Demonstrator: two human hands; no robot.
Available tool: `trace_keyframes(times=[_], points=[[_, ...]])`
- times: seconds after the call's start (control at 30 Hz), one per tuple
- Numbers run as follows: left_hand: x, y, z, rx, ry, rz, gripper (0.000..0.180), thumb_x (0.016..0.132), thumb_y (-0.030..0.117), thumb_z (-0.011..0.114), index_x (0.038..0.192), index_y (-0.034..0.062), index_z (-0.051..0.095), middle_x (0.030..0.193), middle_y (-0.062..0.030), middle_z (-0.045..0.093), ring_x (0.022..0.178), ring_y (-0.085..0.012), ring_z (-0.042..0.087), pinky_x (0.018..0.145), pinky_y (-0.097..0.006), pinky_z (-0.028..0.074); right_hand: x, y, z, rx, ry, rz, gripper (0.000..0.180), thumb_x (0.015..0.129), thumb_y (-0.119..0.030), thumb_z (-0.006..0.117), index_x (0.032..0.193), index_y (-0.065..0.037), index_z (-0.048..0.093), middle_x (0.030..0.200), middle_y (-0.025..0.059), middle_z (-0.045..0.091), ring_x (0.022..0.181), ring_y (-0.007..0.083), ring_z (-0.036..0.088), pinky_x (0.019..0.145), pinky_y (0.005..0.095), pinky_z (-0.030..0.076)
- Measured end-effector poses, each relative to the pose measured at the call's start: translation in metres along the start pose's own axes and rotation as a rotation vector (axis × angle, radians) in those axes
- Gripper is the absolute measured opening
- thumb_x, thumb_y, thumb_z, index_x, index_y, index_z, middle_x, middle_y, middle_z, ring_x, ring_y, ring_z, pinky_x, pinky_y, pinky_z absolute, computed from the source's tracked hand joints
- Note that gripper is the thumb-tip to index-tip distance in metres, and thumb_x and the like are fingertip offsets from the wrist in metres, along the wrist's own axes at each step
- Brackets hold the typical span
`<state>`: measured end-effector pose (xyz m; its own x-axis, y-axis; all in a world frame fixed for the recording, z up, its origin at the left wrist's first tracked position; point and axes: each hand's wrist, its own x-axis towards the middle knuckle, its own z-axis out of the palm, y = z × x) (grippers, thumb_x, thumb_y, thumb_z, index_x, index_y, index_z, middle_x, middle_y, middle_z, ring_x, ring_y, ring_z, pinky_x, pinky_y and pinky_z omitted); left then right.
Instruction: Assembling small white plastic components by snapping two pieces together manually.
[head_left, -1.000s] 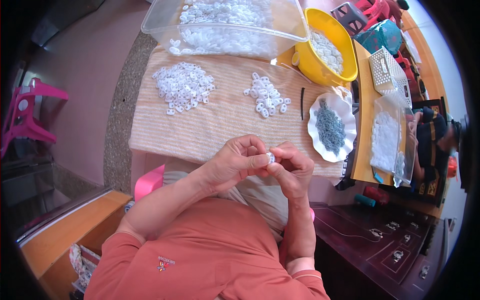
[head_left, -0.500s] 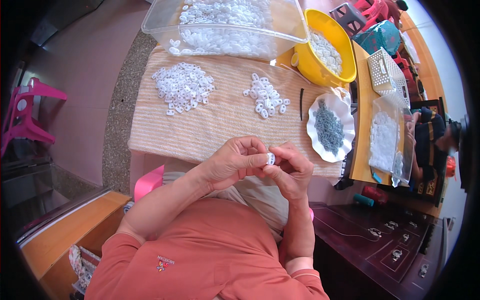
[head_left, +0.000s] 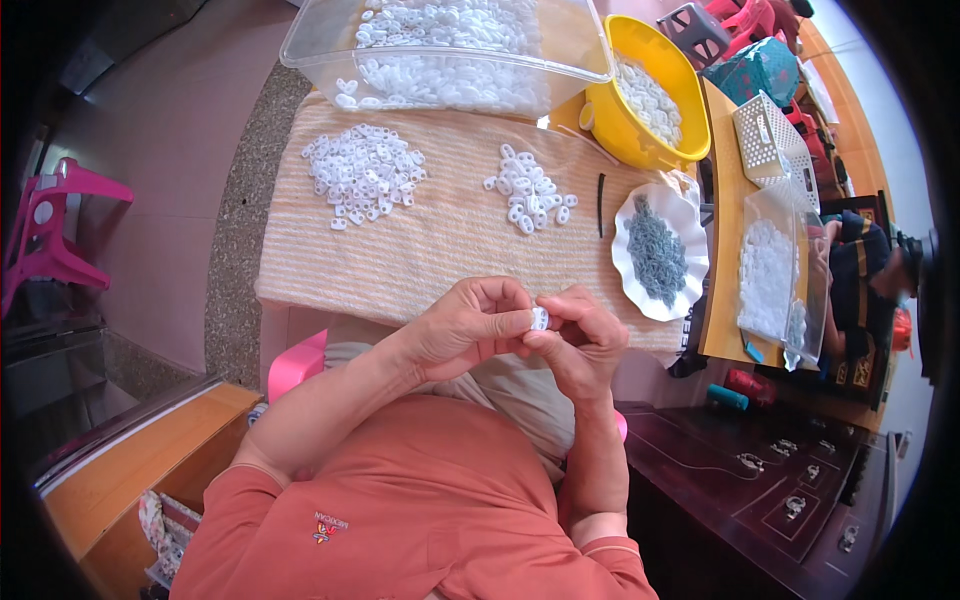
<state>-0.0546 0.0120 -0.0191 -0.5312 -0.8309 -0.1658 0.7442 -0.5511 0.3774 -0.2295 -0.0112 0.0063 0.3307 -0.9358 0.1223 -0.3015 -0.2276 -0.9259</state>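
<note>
Hands together over my lap, pinching one small white plastic ring.

My left hand and right hand clamp the ring by its rim; it looks light, stiff, slippery. Beyond, the table carries white ring heaps.

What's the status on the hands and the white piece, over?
Left hand and right hand together, both pinching one small white ring above the striped cloth. Two loose ring piles beyond, untouched. Nothing blocking.

Left hand and right hand together, fingers pinching a small white ring above striped cloth.
</note>
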Motion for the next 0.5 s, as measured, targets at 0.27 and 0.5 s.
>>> trace_keyframes(times=[0.27, 0.5], points=[[-0.0001, -0.0001, 0.0007, 0.017, -0.014, 0.014, 0.01, 0.087, 0.014, 0.066, 0.092, 0.0057, 0.062, 0.088, -0.002, 0.063, 0.078, -0.0101, 0.06, 0.071, -0.024, 0.051, -0.0006, 0.0003, -0.002, -0.038, -0.007, -0.02, 0.035, 0.062, -0.013, 0.079, 0.093, -0.003, 0.068, 0.079, 0.0089, 0.063, 0.071, 0.0226, 0.062, 0.063, 0.031, 0.048], [-0.001, 0.0007, -0.0017, 0.038, -0.012, 0.01, 0.011, 0.088, 0.015, 0.065, 0.093, 0.0057, 0.062, 0.088, -0.0023, 0.064, 0.078, -0.0102, 0.06, 0.07, -0.023, 0.051, -0.0011, -0.0014, 0.0012, 0.015, 0.005, 0.009, 0.036, 0.062, -0.017, 0.079, 0.093, -0.002, 0.068, 0.079, 0.0084, 0.062, 0.072, 0.0225, 0.062, 0.065, 0.0311, 0.048]])
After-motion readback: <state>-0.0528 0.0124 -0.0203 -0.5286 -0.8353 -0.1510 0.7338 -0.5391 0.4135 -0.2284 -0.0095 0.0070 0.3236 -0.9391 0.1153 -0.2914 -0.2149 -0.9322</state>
